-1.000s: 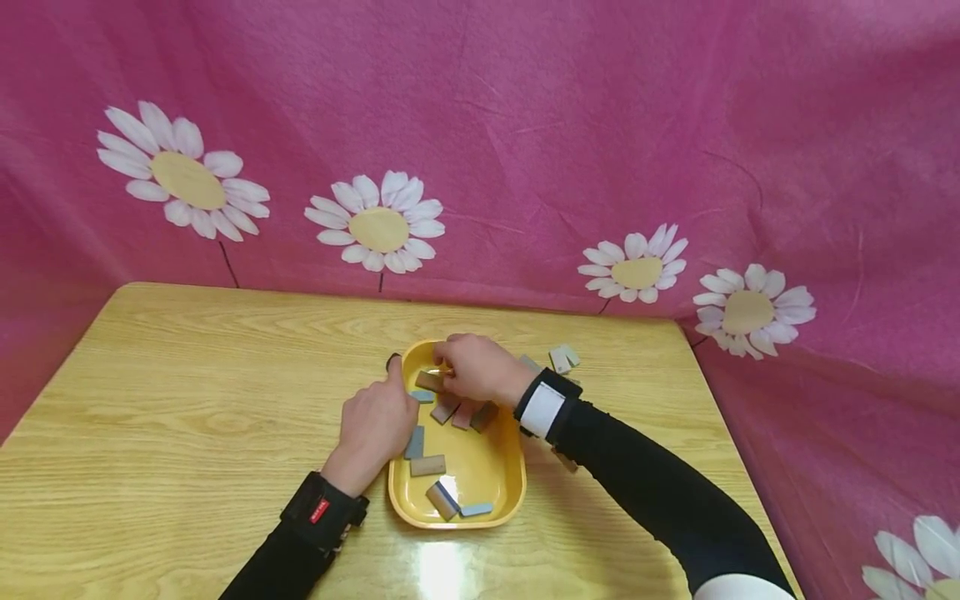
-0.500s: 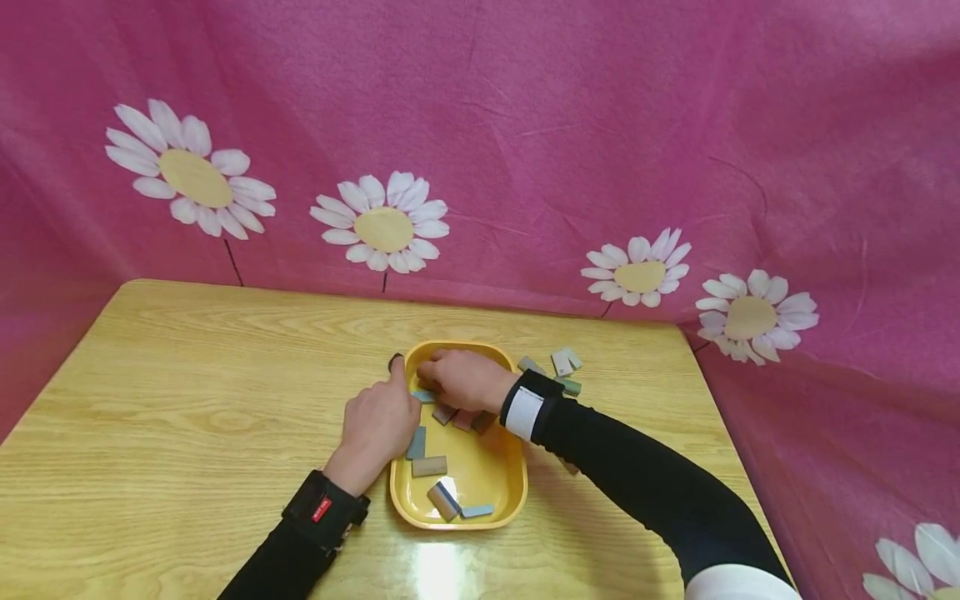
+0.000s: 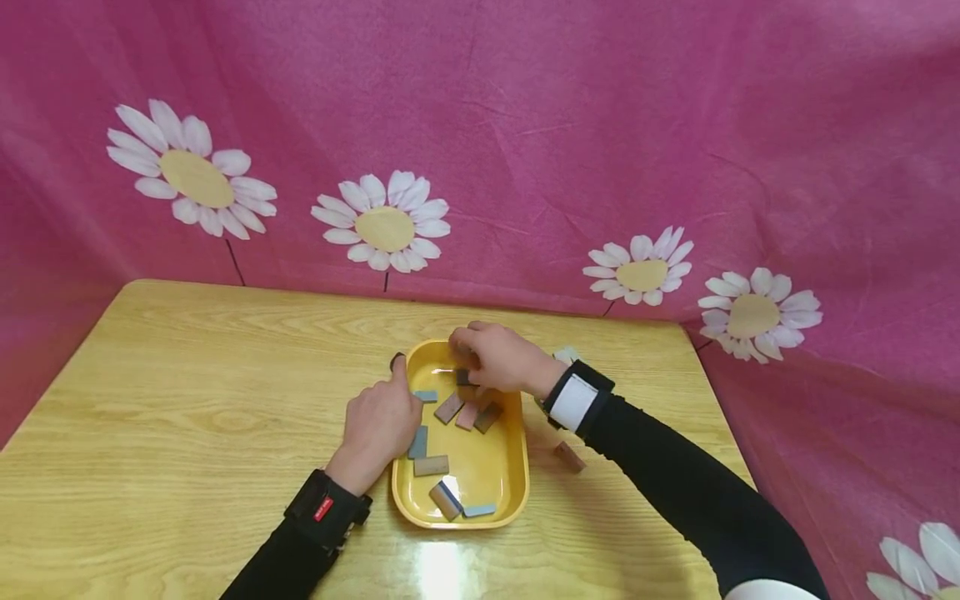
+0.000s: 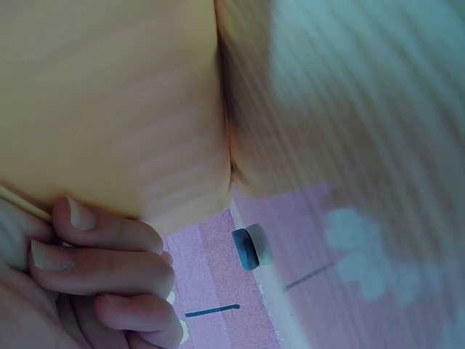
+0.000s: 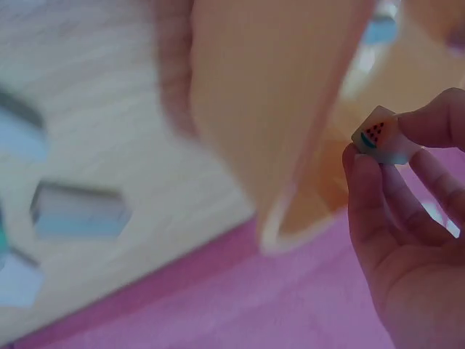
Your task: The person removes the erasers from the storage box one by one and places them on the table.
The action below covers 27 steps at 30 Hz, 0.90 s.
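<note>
We see a small tile [image 5: 381,134], a melon slice printed on its pale face, pinched between the thumb and fingertips of the right hand [image 3: 501,358]; that hand is drawn in just enough to keep the piece between them. Tile and fingertips are over the far part of the yellow tray [image 3: 519,492], and we cannot tell whether the tile touches anything below it. The left hand [image 3: 381,417] has its fingers curled at the tray's left rim, gripping it, with the thumb pointing toward the tray's far end.

Inside the tray we count more loose tiles. Toward its far end lie a light blue tile [image 3: 426,397] by the left wall and, right of that, a mauve tile [image 3: 450,408], a pink tile [image 3: 467,416] and a brown tile [image 3: 488,417] side by side. Further toward the tray's near end we find a grey-blue tile [image 3: 418,442] by the left wall, a tan tile [image 3: 431,466] just beside it, then a two-toned tile [image 3: 446,501] next to a pale blue tile [image 3: 480,510].

Right of the tray, a reddish-brown tile [image 3: 570,457] lies on the wooden table [image 3: 225,375], and a pale tile [image 3: 566,356] is partly hidden behind the right wrist. Beyond the tray hangs a pink cloth [image 3: 510,125] with daisies.
</note>
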Tool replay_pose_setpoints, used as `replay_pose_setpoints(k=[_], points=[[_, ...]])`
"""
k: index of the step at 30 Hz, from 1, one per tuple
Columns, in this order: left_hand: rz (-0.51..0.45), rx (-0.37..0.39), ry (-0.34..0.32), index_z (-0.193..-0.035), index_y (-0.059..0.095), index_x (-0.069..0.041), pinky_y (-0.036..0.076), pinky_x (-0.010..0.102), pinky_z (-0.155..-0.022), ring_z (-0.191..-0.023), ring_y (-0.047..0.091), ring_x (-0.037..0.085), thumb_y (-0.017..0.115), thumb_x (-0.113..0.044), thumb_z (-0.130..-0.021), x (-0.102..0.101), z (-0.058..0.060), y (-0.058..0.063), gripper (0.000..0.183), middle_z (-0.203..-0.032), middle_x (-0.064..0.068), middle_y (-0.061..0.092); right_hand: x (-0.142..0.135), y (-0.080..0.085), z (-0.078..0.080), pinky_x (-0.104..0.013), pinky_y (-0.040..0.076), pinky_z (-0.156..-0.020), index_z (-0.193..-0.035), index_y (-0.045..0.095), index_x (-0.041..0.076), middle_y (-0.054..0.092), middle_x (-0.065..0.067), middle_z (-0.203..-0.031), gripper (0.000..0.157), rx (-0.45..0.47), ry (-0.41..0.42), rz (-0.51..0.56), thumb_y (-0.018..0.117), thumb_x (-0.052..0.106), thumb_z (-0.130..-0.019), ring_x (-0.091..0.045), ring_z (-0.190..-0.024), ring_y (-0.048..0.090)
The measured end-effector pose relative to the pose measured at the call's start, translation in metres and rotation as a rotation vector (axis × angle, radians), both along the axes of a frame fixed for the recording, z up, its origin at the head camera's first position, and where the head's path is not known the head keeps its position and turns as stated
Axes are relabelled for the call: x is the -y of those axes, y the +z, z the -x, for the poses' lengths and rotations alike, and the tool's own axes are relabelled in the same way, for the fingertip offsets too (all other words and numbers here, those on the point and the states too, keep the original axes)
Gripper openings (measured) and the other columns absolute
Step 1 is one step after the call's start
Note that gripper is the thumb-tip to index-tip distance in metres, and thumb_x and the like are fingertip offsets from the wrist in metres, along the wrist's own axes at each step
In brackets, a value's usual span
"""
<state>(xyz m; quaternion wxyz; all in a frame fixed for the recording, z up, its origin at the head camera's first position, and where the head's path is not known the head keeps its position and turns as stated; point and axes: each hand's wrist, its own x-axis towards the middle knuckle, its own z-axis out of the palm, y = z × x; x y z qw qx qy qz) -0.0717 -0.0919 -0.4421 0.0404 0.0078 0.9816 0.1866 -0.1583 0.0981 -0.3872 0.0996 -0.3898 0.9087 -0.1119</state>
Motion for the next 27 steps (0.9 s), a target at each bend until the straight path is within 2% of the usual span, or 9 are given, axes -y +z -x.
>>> replay_pose_setpoints(k=[3, 6, 10, 14, 21, 24, 27], points=[[-0.005, 0.007, 0.0, -0.141, 0.024, 0.0, 0.035, 0.034, -0.04, -0.045, 0.045, 0.018, 0.043, -0.027, -0.087, 0.0, 0.0, 0.001, 0.063, -0.056, 0.004, 0.048, -0.023, 0.006, 0.002, -0.026, 0.042, -0.067, -0.11, 0.056, 0.014, 0.051, 0.0, -0.088, 0.039, -0.039, -0.027, 0.057, 0.065, 0.012, -0.072, -0.012, -0.078, 0.05], [-0.008, 0.011, 0.003, -0.142, 0.024, 0.0, 0.035, 0.033, -0.039, -0.043, 0.045, 0.018, 0.043, -0.027, -0.088, -0.001, 0.0, 0.001, 0.063, -0.055, 0.003, 0.048, -0.048, 0.004, 0.002, -0.026, 0.043, -0.069, -0.11, 0.056, 0.012, 0.054, -0.001, -0.094, 0.039, -0.034, -0.072, 0.112, 0.062, 0.009, -0.071, -0.013, -0.083, 0.052], [-0.013, 0.005, 0.003, -0.141, 0.024, 0.0, 0.035, 0.033, -0.039, -0.043, 0.044, 0.018, 0.043, -0.027, -0.088, -0.001, 0.0, 0.001, 0.063, -0.054, 0.003, 0.048, -0.078, -0.008, 0.0, -0.029, 0.045, -0.069, -0.11, 0.057, 0.01, 0.057, -0.003, -0.096, 0.039, -0.016, -0.149, 0.131, 0.061, 0.008, -0.071, -0.015, -0.084, 0.055], [-0.013, -0.003, 0.003, -0.141, 0.025, 0.0, 0.035, 0.033, -0.039, -0.043, 0.044, 0.018, 0.042, -0.027, -0.088, -0.001, 0.0, 0.001, 0.061, -0.054, 0.003, 0.047, -0.099, -0.023, -0.002, -0.031, 0.045, -0.072, -0.108, 0.058, 0.008, 0.058, -0.004, -0.092, 0.038, -0.022, -0.196, 0.077, 0.064, 0.009, -0.07, -0.018, -0.083, 0.055], [-0.007, 0.0, 0.004, -0.141, 0.025, 0.0, 0.035, 0.033, -0.04, -0.044, 0.045, 0.018, 0.042, -0.027, -0.088, -0.001, 0.001, 0.0, 0.062, -0.055, 0.003, 0.048, -0.113, -0.04, -0.003, -0.032, 0.045, -0.072, -0.108, 0.058, 0.008, 0.059, -0.004, -0.09, 0.034, -0.01, -0.208, 0.024, 0.065, 0.014, -0.074, -0.017, -0.082, 0.056], [-0.009, 0.009, 0.005, -0.142, 0.024, 0.0, 0.035, 0.033, -0.04, -0.044, 0.045, 0.018, 0.042, -0.027, -0.088, -0.001, 0.001, 0.001, 0.062, -0.055, 0.003, 0.048, -0.111, -0.035, -0.002, -0.032, 0.045, -0.07, -0.108, 0.059, 0.008, 0.059, -0.005, -0.091, 0.033, -0.021, -0.214, 0.026, 0.064, 0.014, -0.076, -0.017, -0.08, 0.056], [-0.002, 0.016, 0.001, -0.142, 0.024, 0.0, 0.036, 0.033, -0.04, -0.044, 0.045, 0.018, 0.042, -0.028, -0.088, 0.0, 0.002, 0.002, 0.063, -0.055, 0.003, 0.048, -0.1, -0.023, -0.001, -0.031, 0.045, -0.068, -0.107, 0.06, 0.008, 0.059, -0.005, -0.091, 0.031, -0.043, -0.196, 0.04, 0.063, 0.015, -0.078, -0.019, -0.08, 0.056]])
